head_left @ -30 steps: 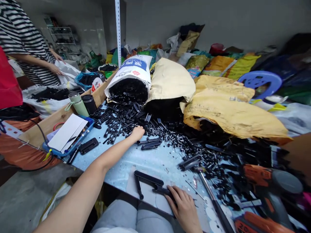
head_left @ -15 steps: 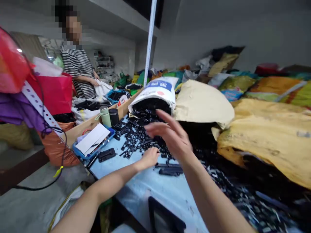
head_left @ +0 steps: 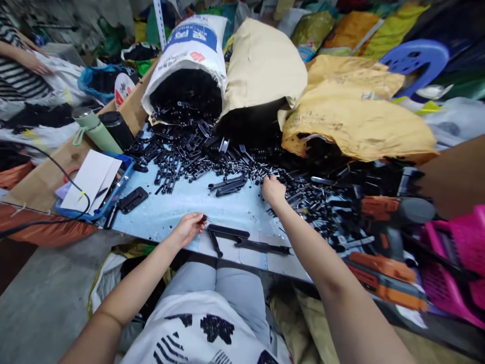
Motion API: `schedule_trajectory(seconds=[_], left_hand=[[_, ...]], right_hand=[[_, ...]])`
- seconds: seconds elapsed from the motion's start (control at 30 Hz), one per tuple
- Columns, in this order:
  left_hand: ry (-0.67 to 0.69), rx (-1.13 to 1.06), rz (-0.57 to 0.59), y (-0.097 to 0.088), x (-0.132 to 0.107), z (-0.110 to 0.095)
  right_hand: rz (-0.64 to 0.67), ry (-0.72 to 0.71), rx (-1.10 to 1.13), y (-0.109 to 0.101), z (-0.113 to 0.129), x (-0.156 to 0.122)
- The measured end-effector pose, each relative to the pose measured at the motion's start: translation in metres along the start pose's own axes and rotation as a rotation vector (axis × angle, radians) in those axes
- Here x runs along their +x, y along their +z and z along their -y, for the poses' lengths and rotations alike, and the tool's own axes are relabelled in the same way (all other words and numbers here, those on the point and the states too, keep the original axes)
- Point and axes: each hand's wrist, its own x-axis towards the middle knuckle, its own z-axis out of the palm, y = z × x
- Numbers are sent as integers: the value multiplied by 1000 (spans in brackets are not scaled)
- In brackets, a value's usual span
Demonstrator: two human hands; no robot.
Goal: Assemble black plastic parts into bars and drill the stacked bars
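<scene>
My left hand [head_left: 188, 229] is closed in a pinch on a small black part [head_left: 205, 218], above the near edge of the blue work table [head_left: 170, 202]. Just right of it lies a jointed black plastic arm [head_left: 229, 232], its sections bent at angles. My right hand [head_left: 273, 190] reaches down at the edge of a heap of small screws and metal pieces [head_left: 303, 202]. Its fingers are curled, and whatever lies between them is hidden. Beyond my hands, a pair of black bars [head_left: 229, 185] rests on the blue surface.
A white sack [head_left: 189, 55], a beige sack [head_left: 265, 65] and a yellow sack [head_left: 352, 111] spill black parts across the back. An orange cordless drill [head_left: 382, 242] and pink basket [head_left: 439, 253] stand right. Left are a blue tray [head_left: 129, 174] and green bottle [head_left: 94, 129].
The view has swung right and down. My left hand has come back to the near edge, pinching a small black part. My right hand, raised and spread before, is now down at the screws.
</scene>
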Motion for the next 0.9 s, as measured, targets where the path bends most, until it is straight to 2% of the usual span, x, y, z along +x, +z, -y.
schedule_trajectory(seconds=[0.13,0.3,0.37,0.47,0.53,0.67,0.73,0.8,0.83,0.9], left_hand=[[13,37,-37,3,-7,16],[146,318,-139,9,-8,25],[241,477,-159,14,-8,27],[453,794,-212,21,-7,27],[535,947,-235,24,-7,27],[527,989,-150,20,-5,28],[511,928,-108,16,-3,31],[490,870,-111,13,-2,36],[483,850,-130,12,-2,39],[479,818,-185,13,-2,45]], right_hand=[[-40,27,-40,8,-1,-7],[-65,-44,12,0,-4,-20],[-74,-74,48,-6,-2,-26],[-110,-101,97,-14,4,-36],[-127,-133,177,-17,7,-45],[-86,-176,450,-13,10,-78],[-64,-133,575,-14,23,-95],[-66,-147,729,-31,52,-104],[-88,-198,812,-49,73,-104],[-215,-389,954,-101,123,-99]])
